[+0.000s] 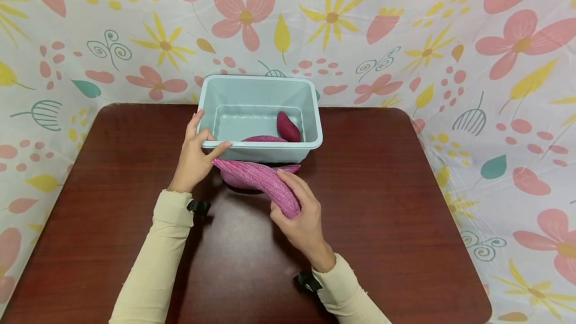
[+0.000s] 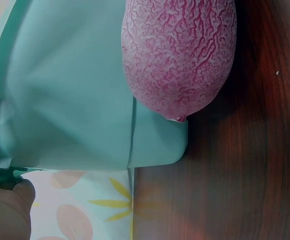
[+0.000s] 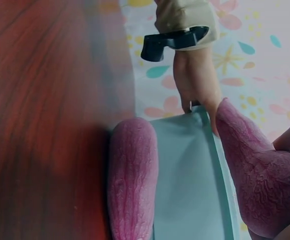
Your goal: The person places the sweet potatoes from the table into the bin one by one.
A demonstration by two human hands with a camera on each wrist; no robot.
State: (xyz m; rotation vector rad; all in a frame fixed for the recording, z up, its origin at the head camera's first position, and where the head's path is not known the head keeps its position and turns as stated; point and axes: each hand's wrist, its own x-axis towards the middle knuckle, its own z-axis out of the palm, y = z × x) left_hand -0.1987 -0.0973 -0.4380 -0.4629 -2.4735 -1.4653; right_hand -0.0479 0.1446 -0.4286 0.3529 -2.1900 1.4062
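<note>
My right hand (image 1: 303, 219) grips a long, wrinkled pink-purple sweet potato (image 1: 258, 176) by its thick end, raised in front of a light blue plastic bin (image 1: 265, 153). Its narrow tip points left, near my left thumb. My left hand (image 1: 193, 159) holds the bin's rim at the front left corner. Another pink-purple sweet potato (image 3: 133, 180) lies on the table against the bin's front wall, partly covered in the head view. Inside the bin are a small dark red sweet potato (image 1: 288, 127) and a pink-purple one (image 1: 264, 139), mostly hidden by the front wall.
The dark red-brown wooden table (image 1: 373, 204) stretches to both sides of the bin. Behind it hangs a white cloth (image 1: 279, 39) with flower prints, close to the bin's back. Each wrist bears a black strap with a camera (image 1: 198, 208).
</note>
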